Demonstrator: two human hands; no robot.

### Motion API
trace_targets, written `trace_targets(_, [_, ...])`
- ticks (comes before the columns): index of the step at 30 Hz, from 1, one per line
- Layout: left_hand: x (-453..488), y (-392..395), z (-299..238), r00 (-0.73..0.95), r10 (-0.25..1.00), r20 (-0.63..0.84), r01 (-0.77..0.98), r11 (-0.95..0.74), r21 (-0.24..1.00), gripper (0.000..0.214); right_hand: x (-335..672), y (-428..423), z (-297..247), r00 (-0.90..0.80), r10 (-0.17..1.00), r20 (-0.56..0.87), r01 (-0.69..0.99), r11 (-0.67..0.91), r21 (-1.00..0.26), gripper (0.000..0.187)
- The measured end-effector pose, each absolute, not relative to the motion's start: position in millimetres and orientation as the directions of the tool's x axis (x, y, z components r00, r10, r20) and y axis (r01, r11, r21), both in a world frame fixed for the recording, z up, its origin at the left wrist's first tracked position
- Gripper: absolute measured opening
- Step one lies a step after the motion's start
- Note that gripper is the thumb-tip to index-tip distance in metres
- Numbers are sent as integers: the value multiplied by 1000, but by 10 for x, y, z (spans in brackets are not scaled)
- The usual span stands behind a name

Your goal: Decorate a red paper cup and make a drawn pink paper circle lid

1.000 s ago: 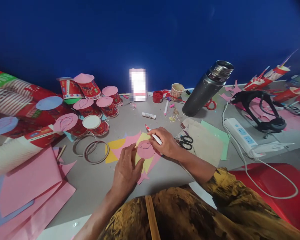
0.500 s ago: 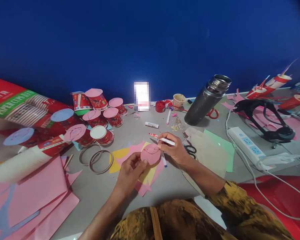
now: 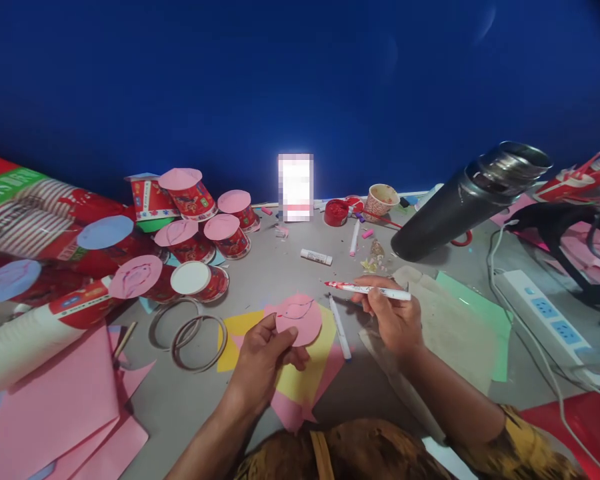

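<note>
My left hand (image 3: 267, 357) pinches the lower left edge of a pink paper disc (image 3: 305, 325), which carries a thin dark curved line and a small red mark at its left end. In my right hand (image 3: 393, 320) is a white marker (image 3: 380, 291) with a red tip pointing left, held apart from the disc. Beneath the disc lie yellow paper (image 3: 297, 377) and pink paper scraps (image 3: 286, 412). Another white marker (image 3: 340, 327) with a dark tip rests on the table between my hands. A glue stick (image 3: 316, 257) lies farther back.
Red paper cups (image 3: 190, 202) with paper discs on top stand at left, near two tape rings (image 3: 200, 343) and folded pink sheets (image 3: 55, 400). A tilted black flask (image 3: 460, 207), a paper cup (image 3: 381, 202) and a power strip (image 3: 545, 313) are at right. A blue wall (image 3: 230, 87) rises behind.
My right hand has drawn back to the right with the marker, away from the disc. The disc stays in my left hand, turned somewhat. The view has shifted closer.
</note>
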State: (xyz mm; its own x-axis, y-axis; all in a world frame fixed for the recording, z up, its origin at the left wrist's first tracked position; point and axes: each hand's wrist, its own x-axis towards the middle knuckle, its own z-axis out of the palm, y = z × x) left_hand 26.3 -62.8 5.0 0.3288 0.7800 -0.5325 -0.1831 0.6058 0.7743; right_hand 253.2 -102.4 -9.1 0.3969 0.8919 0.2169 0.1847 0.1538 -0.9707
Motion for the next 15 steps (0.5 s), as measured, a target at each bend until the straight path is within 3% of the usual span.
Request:
trace_targets(10, [226,-611,70,320,782,-536,-130,596,792,36,2472,-1031,-59,276,931,238,271,162,-949,20])
trace_targets(15, [205,-625,61,348,778,-523,-68,577,814,39,2464,-1038,-72,314,908,279,275,194,-941,13])
